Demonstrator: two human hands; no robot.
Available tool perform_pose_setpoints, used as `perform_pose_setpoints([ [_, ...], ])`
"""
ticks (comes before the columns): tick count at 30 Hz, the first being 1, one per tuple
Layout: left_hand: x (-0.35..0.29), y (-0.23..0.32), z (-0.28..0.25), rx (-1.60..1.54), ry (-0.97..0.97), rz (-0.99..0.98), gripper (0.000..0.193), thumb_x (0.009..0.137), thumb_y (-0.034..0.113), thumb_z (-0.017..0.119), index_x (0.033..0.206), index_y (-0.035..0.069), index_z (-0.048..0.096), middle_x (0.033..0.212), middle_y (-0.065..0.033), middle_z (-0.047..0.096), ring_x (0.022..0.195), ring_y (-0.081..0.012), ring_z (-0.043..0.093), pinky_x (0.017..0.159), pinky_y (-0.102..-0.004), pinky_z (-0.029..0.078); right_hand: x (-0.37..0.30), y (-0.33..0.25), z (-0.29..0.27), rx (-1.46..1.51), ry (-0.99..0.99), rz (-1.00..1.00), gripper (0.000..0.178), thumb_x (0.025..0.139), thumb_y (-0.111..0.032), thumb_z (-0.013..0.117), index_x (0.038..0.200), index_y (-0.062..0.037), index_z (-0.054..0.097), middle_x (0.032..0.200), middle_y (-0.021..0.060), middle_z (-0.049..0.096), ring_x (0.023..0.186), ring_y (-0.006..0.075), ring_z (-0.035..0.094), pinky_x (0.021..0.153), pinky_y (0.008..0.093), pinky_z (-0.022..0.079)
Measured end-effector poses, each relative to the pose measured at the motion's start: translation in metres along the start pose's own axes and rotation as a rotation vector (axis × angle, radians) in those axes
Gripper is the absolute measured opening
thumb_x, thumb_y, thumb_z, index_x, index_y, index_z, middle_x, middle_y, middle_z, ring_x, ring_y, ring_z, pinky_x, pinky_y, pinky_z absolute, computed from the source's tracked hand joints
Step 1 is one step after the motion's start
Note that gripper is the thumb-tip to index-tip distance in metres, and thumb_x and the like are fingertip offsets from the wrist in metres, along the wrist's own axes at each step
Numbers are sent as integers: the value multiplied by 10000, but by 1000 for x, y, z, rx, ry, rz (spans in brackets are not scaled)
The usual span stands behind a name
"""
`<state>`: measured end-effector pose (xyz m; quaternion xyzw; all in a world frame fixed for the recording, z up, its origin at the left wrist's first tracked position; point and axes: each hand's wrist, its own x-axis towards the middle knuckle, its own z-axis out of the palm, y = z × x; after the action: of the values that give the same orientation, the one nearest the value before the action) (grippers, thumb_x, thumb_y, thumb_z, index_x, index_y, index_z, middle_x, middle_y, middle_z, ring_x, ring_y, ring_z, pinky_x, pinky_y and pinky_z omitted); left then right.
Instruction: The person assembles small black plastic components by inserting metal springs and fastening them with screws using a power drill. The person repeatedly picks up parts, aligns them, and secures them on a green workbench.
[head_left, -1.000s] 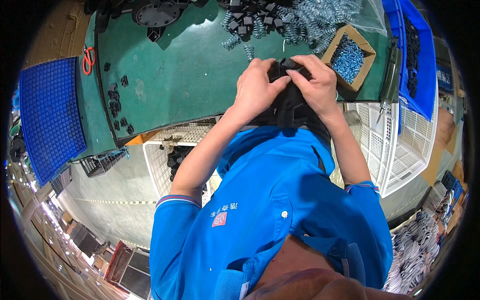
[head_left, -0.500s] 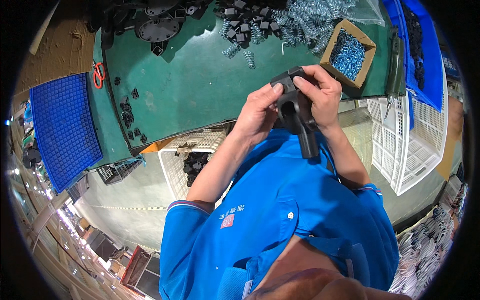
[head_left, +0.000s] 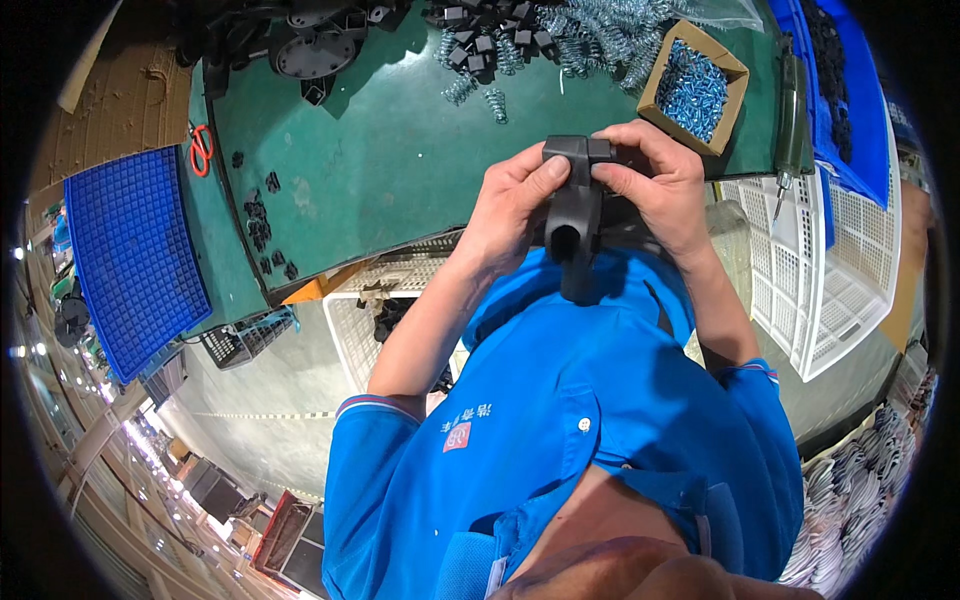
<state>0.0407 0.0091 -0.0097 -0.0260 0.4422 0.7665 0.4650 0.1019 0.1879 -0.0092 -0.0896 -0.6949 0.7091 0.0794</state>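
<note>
A black plastic fitting (head_left: 575, 215), blocky at its top with a hollow round opening lower down, is held close to my chest at the table's front edge. My left hand (head_left: 512, 205) grips its left side, the thumb pressed on the upper face. On the other side my right hand (head_left: 662, 190) pinches a small block at the top right between thumb and fingers. Whether that block is a separate piece, I cannot tell. Beyond my hands, a cardboard box (head_left: 741, 88) holds blue-silver screws (head_left: 692, 92).
Coil springs (head_left: 600, 45) and small black square pieces (head_left: 480, 45) heap at the green table's (head_left: 370, 190) back. A power screwdriver (head_left: 791, 110) hangs at right by a blue bin (head_left: 868, 150) and white crates (head_left: 850, 280). Red-handled scissors (head_left: 202, 150) and a blue mat (head_left: 135, 250) are at left.
The fitting has been turned, so its lower end now points more straight toward me and its round opening shows. My right hand has shifted right, onto the top block.
</note>
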Motion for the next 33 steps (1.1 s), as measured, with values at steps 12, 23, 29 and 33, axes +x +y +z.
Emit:
perform_pose_setpoints([
  [12, 11, 37, -3, 1103, 22, 375, 296, 916, 215, 643, 1144, 27, 635, 893, -103, 618, 848, -248, 601, 779, -356, 486, 12, 14, 3, -118, -40, 100, 121, 751, -6, 742, 794, 24, 633, 659, 3, 587, 621, 37, 514, 539, 236, 420],
  [23, 39, 4, -25, 1686, 350, 719, 438, 797, 298, 747, 1153, 58, 662, 995, -106, 641, 949, -327, 581, 854, -427, 424, 35, 69, 10, -744, -16, -368, 114, 752, -66, 588, 859, -36, 618, 796, 115, 595, 707, 328, 615, 593, 414, 483],
  [29, 35, 13, -18, 1790, 275, 515, 414, 769, 299, 759, 1077, 38, 669, 938, -99, 625, 953, -300, 579, 826, -412, 421, 37, 72, 10, -802, -68, -405, 88, 730, -39, 594, 809, -56, 560, 783, 111, 568, 703, 337, 614, 564, 427, 478],
  [33, 36, 14, -16, 1941, 238, 608, 374, 759, 285, 759, 1036, 53, 665, 928, -70, 615, 943, -280, 580, 819, -419, 416, 35, 72, 13, -870, -38, -449, 136, 704, -19, 629, 777, -61, 521, 767, 101, 569, 698, 324, 624, 556, 415, 489],
])
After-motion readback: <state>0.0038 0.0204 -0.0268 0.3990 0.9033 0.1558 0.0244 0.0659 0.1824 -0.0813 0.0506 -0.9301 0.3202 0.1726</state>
